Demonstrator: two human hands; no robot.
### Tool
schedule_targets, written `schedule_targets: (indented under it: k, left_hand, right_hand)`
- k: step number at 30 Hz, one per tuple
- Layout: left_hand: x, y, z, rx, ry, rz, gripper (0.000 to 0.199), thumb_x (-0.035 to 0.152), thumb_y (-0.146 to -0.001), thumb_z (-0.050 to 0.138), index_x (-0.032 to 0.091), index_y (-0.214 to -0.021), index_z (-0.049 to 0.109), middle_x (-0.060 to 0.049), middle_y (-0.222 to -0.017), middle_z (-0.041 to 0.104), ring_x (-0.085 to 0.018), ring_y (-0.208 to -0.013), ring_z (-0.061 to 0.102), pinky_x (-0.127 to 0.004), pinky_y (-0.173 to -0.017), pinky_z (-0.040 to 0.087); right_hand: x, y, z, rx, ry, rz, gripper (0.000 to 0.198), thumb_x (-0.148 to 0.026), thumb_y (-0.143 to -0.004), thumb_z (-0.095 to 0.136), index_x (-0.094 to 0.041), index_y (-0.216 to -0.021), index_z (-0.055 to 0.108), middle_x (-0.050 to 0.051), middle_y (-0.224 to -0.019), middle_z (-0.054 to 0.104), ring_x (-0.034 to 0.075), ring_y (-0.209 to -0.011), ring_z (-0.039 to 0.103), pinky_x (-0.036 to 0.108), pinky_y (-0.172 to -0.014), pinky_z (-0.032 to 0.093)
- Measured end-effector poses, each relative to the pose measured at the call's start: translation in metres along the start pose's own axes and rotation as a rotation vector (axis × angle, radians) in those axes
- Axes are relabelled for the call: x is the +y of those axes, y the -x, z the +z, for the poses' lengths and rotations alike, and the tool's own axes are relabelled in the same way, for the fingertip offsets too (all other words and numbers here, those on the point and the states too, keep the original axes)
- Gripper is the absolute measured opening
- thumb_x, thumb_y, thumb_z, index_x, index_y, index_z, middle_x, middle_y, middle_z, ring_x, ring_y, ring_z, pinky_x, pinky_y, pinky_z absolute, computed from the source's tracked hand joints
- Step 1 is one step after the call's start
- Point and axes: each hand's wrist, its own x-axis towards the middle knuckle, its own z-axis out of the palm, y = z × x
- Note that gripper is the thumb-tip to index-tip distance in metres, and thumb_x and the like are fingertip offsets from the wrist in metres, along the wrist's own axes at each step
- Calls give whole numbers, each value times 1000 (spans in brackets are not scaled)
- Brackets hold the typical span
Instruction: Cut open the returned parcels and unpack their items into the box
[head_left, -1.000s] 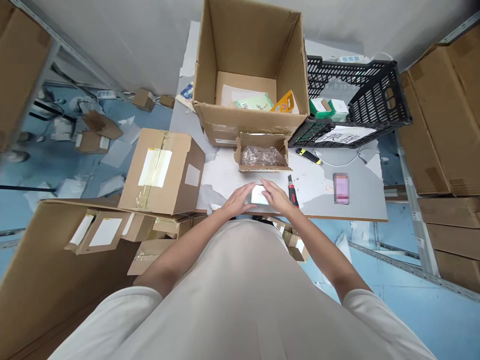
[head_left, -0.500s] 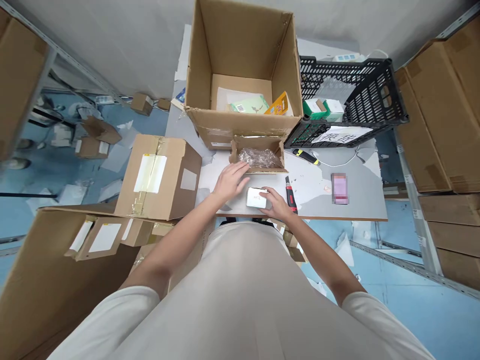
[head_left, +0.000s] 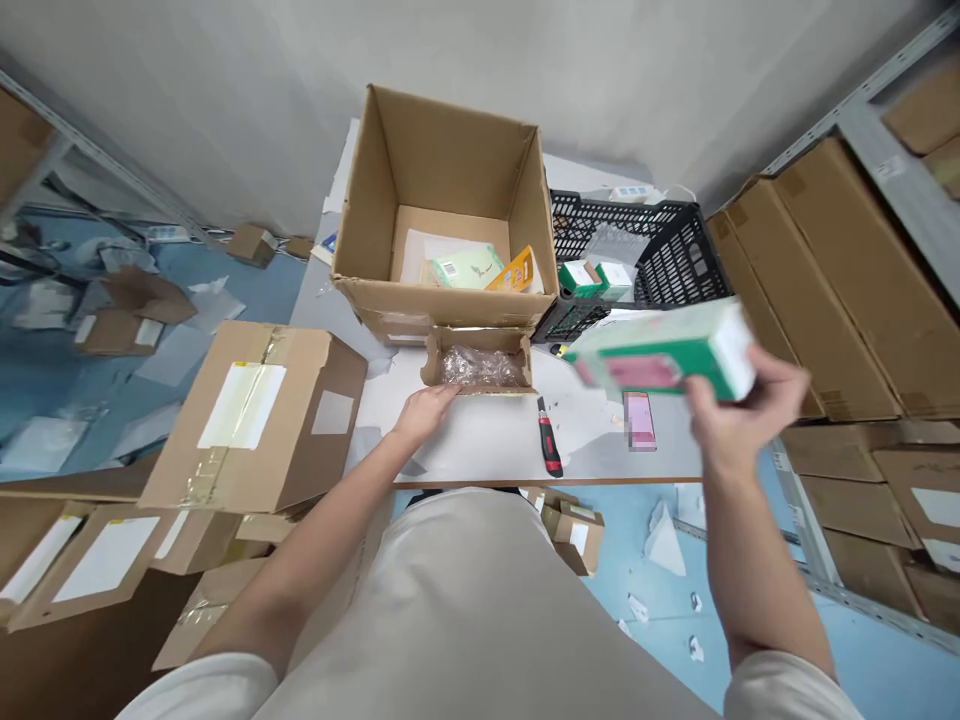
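In my right hand [head_left: 742, 410] is a long green and white carton [head_left: 667, 350], raised over the right side of the table and blurred by motion. Its white end sits between my thumb and fingers, and a pink patch shows on its green side. My left hand [head_left: 426, 412] rests with fingers extended against the near left edge of a small open cardboard box [head_left: 489, 391]. Crumpled clear plastic wrap [head_left: 480, 367] lies inside that box. On the table between my hands is a red and black utility knife [head_left: 550, 440].
A large open cardboard box [head_left: 450, 300] holding packets stands behind the small one. To its right, a black plastic crate [head_left: 679, 245] contains green and white cartons. A phone [head_left: 640, 421] lies near the table's right edge. Taped cartons [head_left: 255, 410] are stacked at left; shelving holds more boxes [head_left: 840, 290] at right.
My right hand has lifted the carton from the table's front and swung it up to the right, so its green side shows. My left hand has moved to the small box's near edge.
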Motion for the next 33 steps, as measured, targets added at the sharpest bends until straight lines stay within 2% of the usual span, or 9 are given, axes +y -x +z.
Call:
schedule_targets:
  k: [3, 6, 11, 15, 20, 24, 27, 29, 33]
  left_hand:
    - [-2, 5, 8, 44, 32, 19, 39, 14, -89, 40, 21, -121, 61, -7, -119, 67, -20, -109, 64, -35, -95, 52]
    - [-3, 10, 13, 69, 57, 16, 40, 14, -87, 41, 22, -120, 62, -6, -116, 68, -20, -107, 65, -36, -93, 53]
    - [0, 12, 14, 112, 86, -35, 38, 17, -88, 40, 25, -118, 63, -5, -113, 70, -21, -103, 66, -38, -89, 55]
    - [4, 7, 13, 164, 108, -93, 34, 21, -89, 42, 24, -114, 64, -7, -109, 71, -22, -100, 67, -38, -87, 55]
    - [7, 1, 10, 166, 72, -116, 32, 26, -92, 39, 22, -112, 64, -8, -105, 71, -23, -96, 67, -39, -84, 56]
    - [11, -1, 8, 187, 64, -96, 33, 25, -94, 38, 20, -116, 62, -10, -108, 69, -23, -102, 64, -40, -87, 54]
    - [14, -1, 7, 246, 69, -65, 33, 26, -93, 41, 20, -119, 59, -12, -117, 64, -23, -112, 60, -40, -95, 51]
    - [15, -1, 6, 263, 74, -39, 33, 27, -92, 44, 20, -121, 58, -13, -121, 62, -25, -118, 56, -43, -99, 49]
    - [14, 10, 3, 303, 76, 17, 35, 25, -90, 47, 20, -124, 55, -15, -132, 55, -28, -133, 43, -49, -107, 40]
  right_hand:
    - [66, -76, 15, 194, 113, -1, 49, -29, -64, 72, -17, -105, 49, 10, -104, 51, 24, -93, 57, 45, -82, 47]
    - [134, -110, 61, 165, 363, 213, 51, -33, -63, 74, -19, -100, 44, 15, -105, 54, 26, -97, 54, 45, -87, 43]
    - [197, -88, 135, -148, 584, 635, 50, -39, -72, 67, -17, -111, 42, 20, -117, 53, 30, -110, 51, 44, -93, 38]
    - [219, -63, 159, -366, 615, 672, 54, -51, -74, 62, -16, -111, 44, 18, -113, 56, 31, -103, 55, 47, -90, 40]
    - [234, -48, 159, -604, 673, 494, 62, -67, -77, 47, -11, -103, 51, 19, -96, 61, 35, -102, 52, 57, -94, 34]
    - [227, -39, 153, -703, 749, 448, 65, -67, -80, 42, -13, -116, 54, 21, -122, 55, 39, -124, 37, 71, -101, 14]
    - [213, -37, 147, -739, 721, 506, 70, -64, -80, 44, -15, -130, 47, 23, -144, 35, 42, -136, 21, 75, -100, 8]
    - [197, -36, 138, -697, 649, 503, 74, -62, -81, 46, -13, -136, 41, 26, -149, 24, 43, -139, 17, 74, -101, 12]
    - [152, -6, 111, -408, 475, 291, 73, -49, -84, 46, -11, -143, 27, 24, -150, 21, 36, -141, 17, 62, -107, 20]
